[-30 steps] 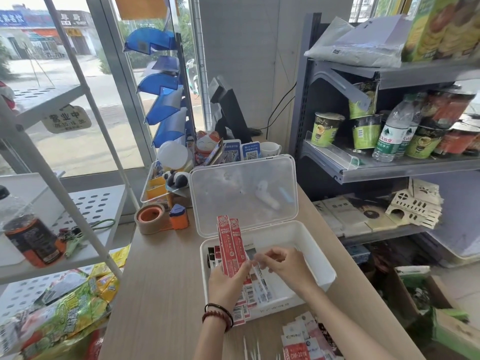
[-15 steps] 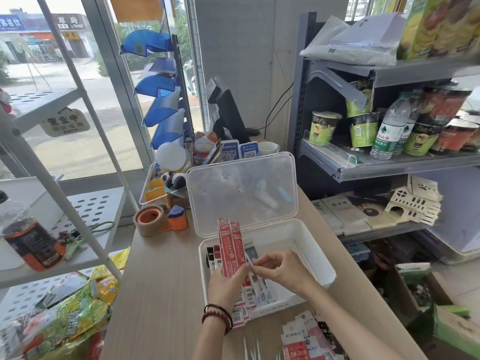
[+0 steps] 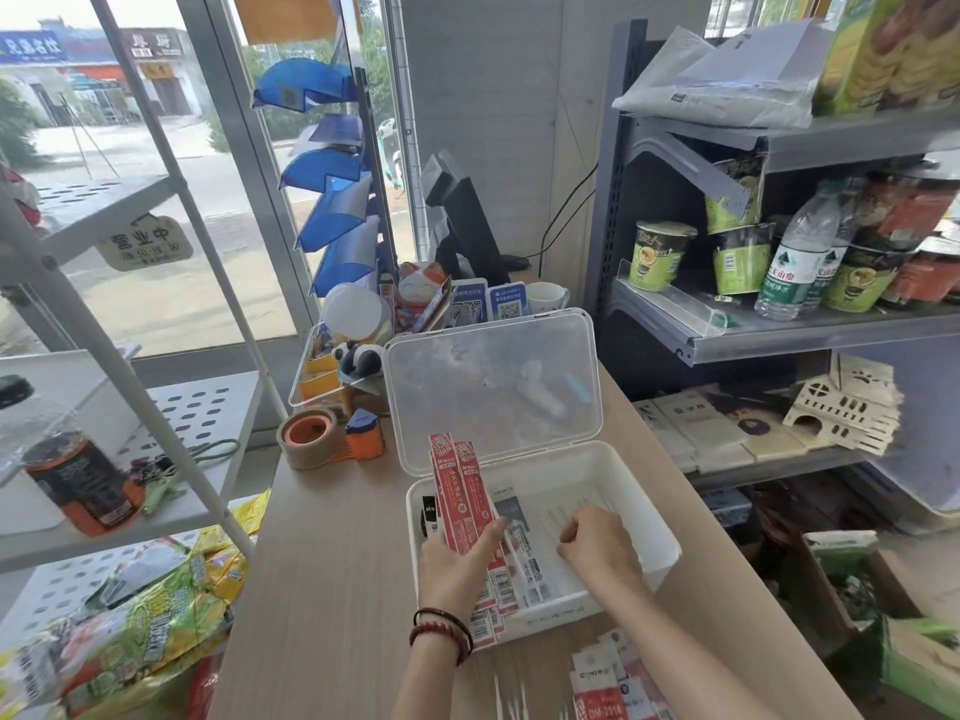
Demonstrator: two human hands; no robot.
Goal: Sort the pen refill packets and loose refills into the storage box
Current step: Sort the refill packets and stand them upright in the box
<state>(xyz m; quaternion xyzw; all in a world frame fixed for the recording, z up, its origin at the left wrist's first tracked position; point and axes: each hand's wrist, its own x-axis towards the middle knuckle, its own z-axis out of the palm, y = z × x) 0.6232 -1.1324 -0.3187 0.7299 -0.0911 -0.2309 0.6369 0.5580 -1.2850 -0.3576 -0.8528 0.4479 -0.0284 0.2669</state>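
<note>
right hand (image 3: 597, 545) has moved off the left hand (image 3: 457, 569) to 3 o'clock inside the box (image 3: 644, 491), fingers curled, contents unclear | left fingers pinch red packets (image 3: 460, 493), upright | box: packets flat at 9 o'clock, refills (image 3: 563, 511) near right hand | packets (image 3: 613, 683) on desk (image 3: 322, 563) at 6 o'clock

— What colours do you have in front of you?

— Your storage box (image 3: 655, 517) is white, its lid (image 3: 493, 392) clear and frosty. The refill packets (image 3: 460, 493) in your left hand (image 3: 457, 561) are red with white lettering and barcode stripes low down.

— And around them?

— Your counter (image 3: 322, 563) is pale wood grain. The tape roll (image 3: 307, 438) is tan with an orange core, beside an orange and blue dispenser (image 3: 364, 433). Your wrist beads (image 3: 441, 634) are dark red and black. The snack bags (image 3: 130, 631) are yellow-green.
</note>
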